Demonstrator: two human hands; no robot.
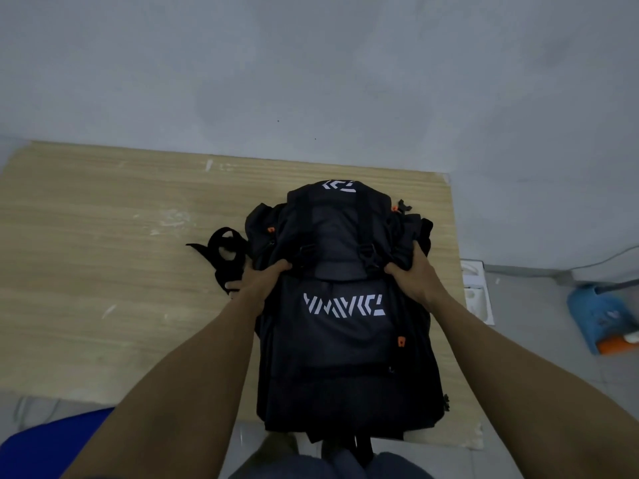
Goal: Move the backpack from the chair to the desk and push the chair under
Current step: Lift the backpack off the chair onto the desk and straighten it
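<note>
The fingers [281, 265] of the left hand [257, 281] curl down into the dark fabric at the left shoulder of the black fabric backpack with white lettering and small orange zipper pulls [345, 299], bunching the cloth in a closed grasp. The fingers [394, 269] of the right hand [420, 280] do the same on the right shoulder, pinching a fold of fabric with the thumb lying up along the side. Both bare forearms reach in from the bottom corners of the view and meet the pack at its middle.

The backpack lies flat on the light wood-grain tabletop [103, 271], toward its right half, its top pointing to the far edge and its bottom overhanging the near edge. A loose black webbing strap [224, 250] curls on the wood just left of the pack, touching the left hand's side.

Beyond the tabletop is a plain grey wall [311, 63]. At the lower left corner a blue rounded seat of a chair [52, 440] shows below the near edge. On the grey floor to the right sit a white tray-like object [479, 292] just beside the tabletop's right edge, and farther right a blue and orange plastic object [601, 319], too blurred to identify.
</note>
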